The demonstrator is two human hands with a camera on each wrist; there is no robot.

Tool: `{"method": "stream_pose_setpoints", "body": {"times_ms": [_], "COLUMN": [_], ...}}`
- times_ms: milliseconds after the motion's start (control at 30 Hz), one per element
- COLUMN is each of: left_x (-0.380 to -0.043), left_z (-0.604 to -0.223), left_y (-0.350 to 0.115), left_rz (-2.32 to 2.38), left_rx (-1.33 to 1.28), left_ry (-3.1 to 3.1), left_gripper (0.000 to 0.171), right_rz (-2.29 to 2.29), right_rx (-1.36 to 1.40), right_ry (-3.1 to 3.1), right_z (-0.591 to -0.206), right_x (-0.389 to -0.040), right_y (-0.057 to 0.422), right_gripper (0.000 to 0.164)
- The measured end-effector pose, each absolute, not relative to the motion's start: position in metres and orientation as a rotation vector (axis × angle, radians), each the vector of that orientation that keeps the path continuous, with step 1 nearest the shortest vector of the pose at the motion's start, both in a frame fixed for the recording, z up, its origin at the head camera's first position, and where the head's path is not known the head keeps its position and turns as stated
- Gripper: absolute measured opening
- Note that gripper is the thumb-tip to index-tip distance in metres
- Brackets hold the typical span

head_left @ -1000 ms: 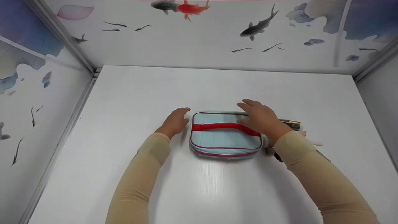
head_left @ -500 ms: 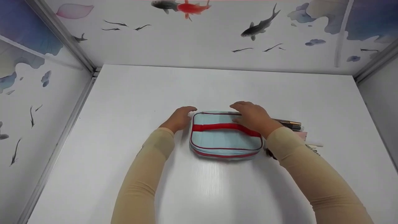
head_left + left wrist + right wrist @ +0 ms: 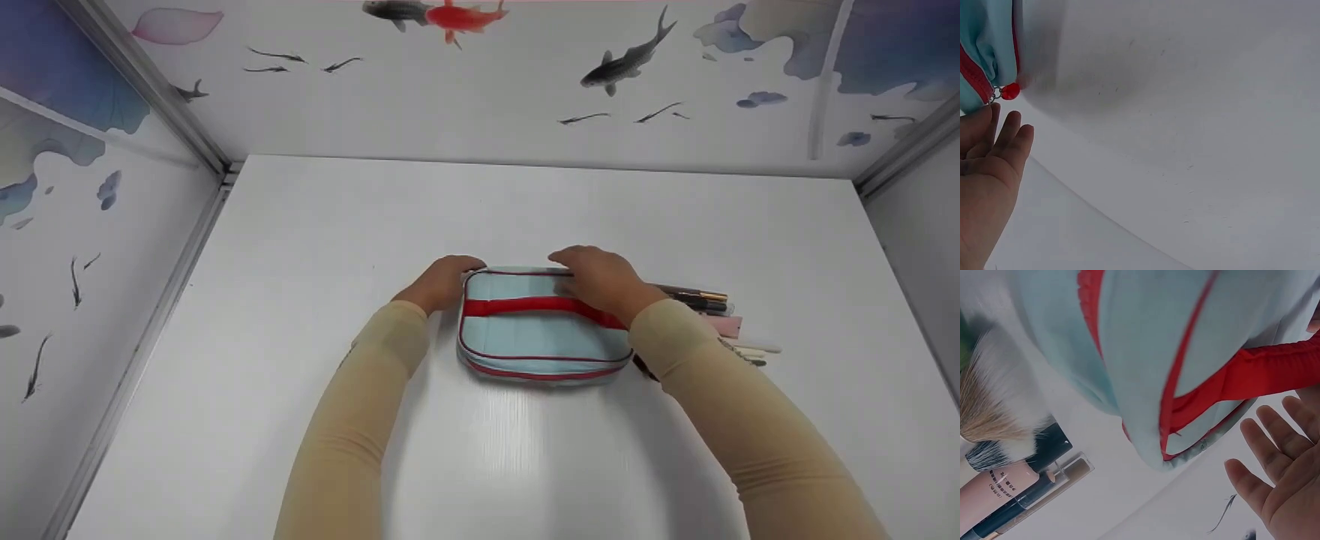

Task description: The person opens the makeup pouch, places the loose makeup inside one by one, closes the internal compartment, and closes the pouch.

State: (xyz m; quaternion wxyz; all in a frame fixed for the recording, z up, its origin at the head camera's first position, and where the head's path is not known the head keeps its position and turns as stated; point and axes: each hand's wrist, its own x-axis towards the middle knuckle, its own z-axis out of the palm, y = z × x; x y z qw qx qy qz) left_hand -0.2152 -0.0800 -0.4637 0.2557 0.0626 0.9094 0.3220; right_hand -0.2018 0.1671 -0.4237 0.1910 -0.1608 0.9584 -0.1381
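A pale blue cosmetic bag [image 3: 525, 337] with red piping and a red top handle [image 3: 517, 305] lies on the white table. At its far left corner my left hand [image 3: 441, 283] pinches the zipper pull [image 3: 997, 93], from which a red bead [image 3: 1010, 91] dangles; the other fingers are extended. Over the bag's right side, by the handle, is my right hand [image 3: 604, 281]. In the right wrist view its fingers [image 3: 1275, 436] are spread and relaxed, gripping nothing. Whether its thumb touches the bag's top is hidden.
Makeup items lie to the bag's right, partly behind my right forearm: dark pens [image 3: 701, 300], a pink tube [image 3: 1008, 486], and soft brushes [image 3: 1002, 388]. Printed panels [image 3: 487, 97] border the white tabletop [image 3: 360, 202] at the back and left.
My left hand has moved right to the bag's far corner and the zipper pull. My right hand has shifted slightly left over the bag. The bag stays in place.
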Motion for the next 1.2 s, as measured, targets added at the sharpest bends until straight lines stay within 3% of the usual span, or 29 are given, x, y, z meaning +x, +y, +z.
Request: {"method": "stream_pose_setpoints", "body": {"times_ms": [1200], "left_x": [-0.223], "left_z": [-0.483], "left_y": [-0.084], "left_rz": [0.931], "left_rx": [0.181], "left_ry": [2.592], "left_gripper": [0.027], "right_rz": [-0.386], "right_rx": [-0.358], "right_ry": [2.623], "right_z": [-0.435], "right_x": [-0.211], "right_y": [0.155], "right_gripper": [0.043]}}
